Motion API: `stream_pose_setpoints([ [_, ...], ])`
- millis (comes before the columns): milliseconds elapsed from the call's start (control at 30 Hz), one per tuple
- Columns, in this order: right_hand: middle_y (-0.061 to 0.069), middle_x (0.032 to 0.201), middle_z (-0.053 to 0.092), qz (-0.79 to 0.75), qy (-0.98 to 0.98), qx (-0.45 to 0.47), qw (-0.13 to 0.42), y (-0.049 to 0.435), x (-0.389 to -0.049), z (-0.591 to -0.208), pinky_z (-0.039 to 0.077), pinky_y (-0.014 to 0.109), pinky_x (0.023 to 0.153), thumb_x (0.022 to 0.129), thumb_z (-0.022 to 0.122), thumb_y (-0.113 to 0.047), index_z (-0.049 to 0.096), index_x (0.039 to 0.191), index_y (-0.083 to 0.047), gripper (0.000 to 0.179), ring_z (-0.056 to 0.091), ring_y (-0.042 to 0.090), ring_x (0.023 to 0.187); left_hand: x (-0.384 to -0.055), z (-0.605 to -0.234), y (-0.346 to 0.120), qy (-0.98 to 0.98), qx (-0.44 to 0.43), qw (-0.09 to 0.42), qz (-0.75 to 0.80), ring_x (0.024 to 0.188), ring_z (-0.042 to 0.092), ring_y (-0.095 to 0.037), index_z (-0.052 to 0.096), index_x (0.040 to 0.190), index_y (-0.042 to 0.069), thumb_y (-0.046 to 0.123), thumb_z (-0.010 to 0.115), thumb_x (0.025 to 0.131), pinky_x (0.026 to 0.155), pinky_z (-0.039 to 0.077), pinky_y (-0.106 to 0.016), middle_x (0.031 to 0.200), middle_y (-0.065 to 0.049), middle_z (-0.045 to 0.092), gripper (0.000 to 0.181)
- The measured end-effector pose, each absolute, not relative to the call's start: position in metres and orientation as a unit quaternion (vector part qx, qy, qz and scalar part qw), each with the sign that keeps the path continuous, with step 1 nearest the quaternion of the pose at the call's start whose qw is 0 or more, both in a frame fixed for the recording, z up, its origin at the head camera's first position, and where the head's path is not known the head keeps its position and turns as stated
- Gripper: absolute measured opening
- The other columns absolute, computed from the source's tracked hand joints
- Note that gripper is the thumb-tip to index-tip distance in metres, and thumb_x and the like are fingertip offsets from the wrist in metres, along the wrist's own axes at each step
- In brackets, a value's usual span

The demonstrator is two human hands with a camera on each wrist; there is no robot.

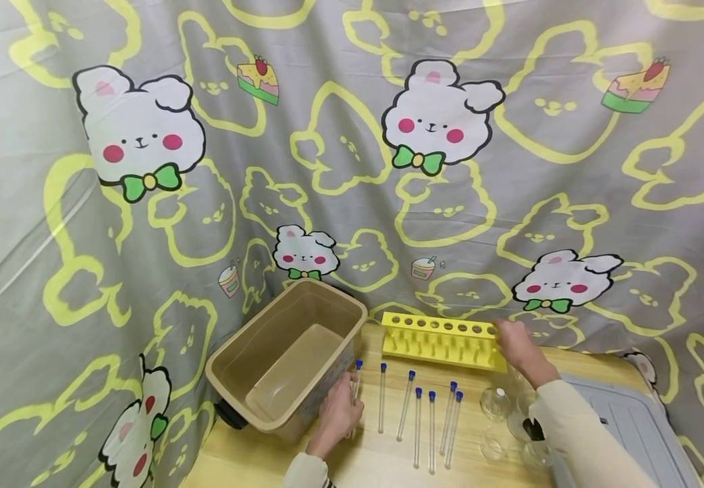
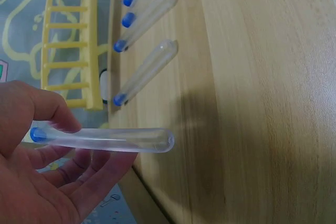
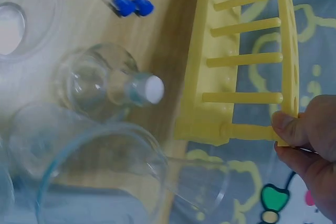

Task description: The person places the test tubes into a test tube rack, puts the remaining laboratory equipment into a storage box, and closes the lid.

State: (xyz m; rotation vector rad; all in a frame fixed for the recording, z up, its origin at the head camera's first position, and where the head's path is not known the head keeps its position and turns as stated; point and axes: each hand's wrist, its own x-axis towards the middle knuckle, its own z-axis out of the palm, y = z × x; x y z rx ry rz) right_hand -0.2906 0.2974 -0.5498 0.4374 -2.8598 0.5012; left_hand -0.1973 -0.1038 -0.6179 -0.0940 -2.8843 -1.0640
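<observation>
My left hand (image 1: 341,410) pinches a clear test tube with a blue stopper (image 2: 115,139) between thumb and fingers, beside the brown bin. In the left wrist view the tube lies level across the fingers, rounded end pointing right. At the back of the table stands a yellow test tube rack (image 1: 443,349) with a row of round holes in its top. My right hand (image 1: 519,349) grips the rack's right end, thumb and finger pinching the top plate in the right wrist view. Several more blue-stoppered test tubes (image 1: 431,434) lie on the table in front of the rack.
A deep brown plastic bin (image 1: 254,407) occupies the left side. Clear glassware, including a white-stoppered flask (image 3: 100,82) and a wide-mouthed vessel (image 3: 100,135), stands near my right forearm. A grey lid (image 1: 626,420) lies at the right. A patterned curtain (image 1: 352,203) hangs behind.
</observation>
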Motion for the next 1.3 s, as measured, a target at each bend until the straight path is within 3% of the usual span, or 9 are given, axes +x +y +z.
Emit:
stream_pose_setpoints([
  [133,0.023,0.078,0.068,0.172,-0.964,0.157,0.127,0.301,-0.281,-0.536,0.056,0.049,0.057,0.075,0.059,0.022,0.064,0.11,0.016,0.036,0.064,0.035,0.068,-0.193,-0.616,-0.105,-0.934,-0.04,0.036,-0.354,0.064,0.048,-0.011,0.06,0.125,0.006,-0.006,0.068,0.077,0.05,0.043,-0.027,0.081,0.005,0.05,0.05],
  [367,0.021,0.083,0.071,0.189,-0.95,0.17,0.184,0.306,-0.248,-0.504,0.056,0.055,0.058,0.068,0.057,0.029,0.064,0.111,0.01,0.047,0.068,0.041,0.073,-0.189,-0.619,-0.11,-0.906,-0.088,0.056,-0.411,0.068,0.048,-0.007,0.06,0.12,0.002,-0.011,0.066,0.076,0.054,0.044,-0.024,0.083,0.003,0.051,0.046],
  [500,0.025,0.094,0.072,0.19,-0.948,0.167,0.194,0.303,-0.231,-0.486,0.055,0.053,0.056,0.073,0.064,0.026,0.064,0.118,0.009,0.047,0.069,0.039,0.072,-0.186,-0.62,-0.115,-0.894,-0.09,0.05,-0.435,0.065,0.046,-0.004,0.058,0.119,0.0,-0.015,0.065,0.076,0.054,0.045,-0.021,0.082,0.0,0.051,0.046],
  [667,0.026,0.101,0.073,0.203,-0.941,0.169,0.21,0.296,-0.202,-0.475,0.051,0.034,0.05,0.078,0.069,0.021,0.066,0.122,0.007,0.046,0.064,0.021,0.062,-0.181,-0.612,-0.119,-0.882,-0.097,0.081,-0.454,0.065,0.049,-0.006,0.06,0.117,-0.001,-0.017,0.064,0.074,0.055,0.046,-0.02,0.079,-0.003,0.055,0.046],
  [767,0.028,0.106,0.072,0.212,-0.934,0.172,0.231,0.291,-0.179,-0.473,0.039,0.024,0.045,0.076,0.071,0.022,0.068,0.122,0.005,0.049,0.05,0.005,0.053,-0.176,-0.608,-0.121,-0.874,-0.109,0.099,-0.463,0.069,0.053,-0.009,0.06,0.117,-0.002,-0.018,0.063,0.073,0.058,0.05,-0.021,0.082,-0.005,0.057,0.047],
  [867,0.029,0.113,0.071,0.208,-0.927,0.179,0.255,0.285,-0.157,-0.473,0.033,0.021,0.043,0.071,0.075,0.022,0.07,0.122,0.003,0.054,0.04,-0.002,0.051,-0.171,-0.605,-0.124,-0.867,-0.114,0.109,-0.473,0.074,0.057,-0.012,0.06,0.12,-0.002,-0.019,0.062,0.074,0.063,0.055,-0.023,0.086,-0.006,0.058,0.048],
  [967,0.028,0.116,0.07,0.205,-0.922,0.185,0.27,0.279,-0.138,-0.474,0.035,0.02,0.044,0.067,0.08,0.022,0.072,0.12,0.004,0.057,0.043,-0.003,0.053,-0.165,-0.603,-0.126,-0.862,-0.112,0.118,-0.48,0.078,0.059,-0.014,0.059,0.122,-0.003,-0.019,0.061,0.074,0.068,0.058,-0.027,0.089,-0.008,0.059,0.05],
  [1167,0.027,0.117,0.07,0.22,-0.928,0.166,0.25,0.269,-0.106,-0.478,0.033,0.019,0.044,0.069,0.083,0.017,0.072,0.123,0.002,0.056,0.059,0.008,0.053,-0.157,-0.599,-0.13,-0.853,-0.11,0.145,-0.489,0.079,0.061,-0.016,0.06,0.122,-0.002,-0.021,0.063,0.074,0.07,0.06,-0.03,0.089,-0.009,0.061,0.051],
  [1300,0.028,0.118,0.07,0.244,-0.928,0.157,0.235,0.267,-0.091,-0.488,0.048,0.019,0.048,0.067,0.085,0.017,0.072,0.124,0.0,0.061,0.074,0.031,0.075,-0.154,-0.595,-0.135,-0.852,-0.111,0.178,-0.48,0.078,0.062,-0.017,0.06,0.119,-0.002,-0.022,0.064,0.073,0.07,0.06,-0.033,0.089,-0.006,0.062,0.05],
])
